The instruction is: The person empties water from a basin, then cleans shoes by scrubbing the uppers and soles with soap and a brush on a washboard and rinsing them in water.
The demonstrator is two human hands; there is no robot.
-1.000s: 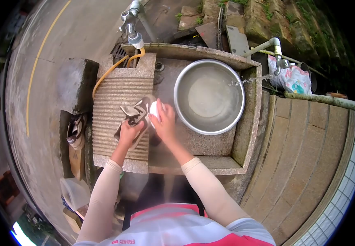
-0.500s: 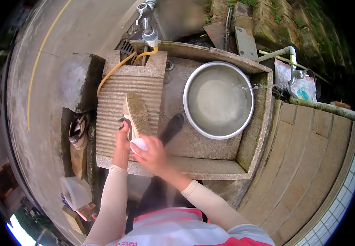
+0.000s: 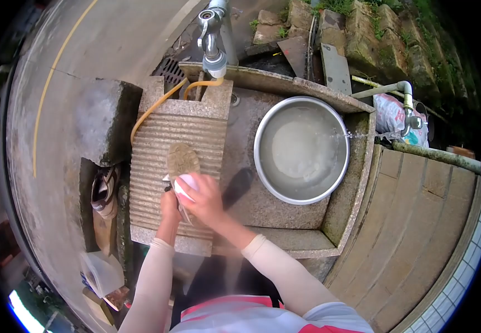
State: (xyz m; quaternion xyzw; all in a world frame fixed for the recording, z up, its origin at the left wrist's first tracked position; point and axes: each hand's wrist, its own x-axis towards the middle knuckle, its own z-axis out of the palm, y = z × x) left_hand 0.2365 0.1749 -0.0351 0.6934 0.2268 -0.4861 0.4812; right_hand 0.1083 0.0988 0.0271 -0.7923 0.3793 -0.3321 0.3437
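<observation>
A shoe (image 3: 183,159) is held sole up over the ribbed stone washboard (image 3: 150,166), its toe pointing away from me. Mud-brown dirt covers the visible part of the sole. My left hand (image 3: 169,212) is closed around the shoe's left side. In my right hand (image 3: 207,201) is a small rounded white-and-pink object (image 3: 185,186), pressed against the middle of the sole. Its underside is hidden, so its exact kind cannot be made out. The hands and the object cover the heel half of the shoe.
A metal basin (image 3: 257,150) of cloudy water stands in the stone sink (image 3: 285,237); a running tap (image 3: 411,123) feeds it from the right. Another tap (image 3: 211,41) with a yellow hose (image 3: 154,114) rises behind the washboard. A second shoe (image 3: 105,191) sits at left.
My right hand has slid with the rounded object up the sole, away from the heel toward the toe. The shoe is drawn closer and lies straighter. The camera view has shifted slightly.
</observation>
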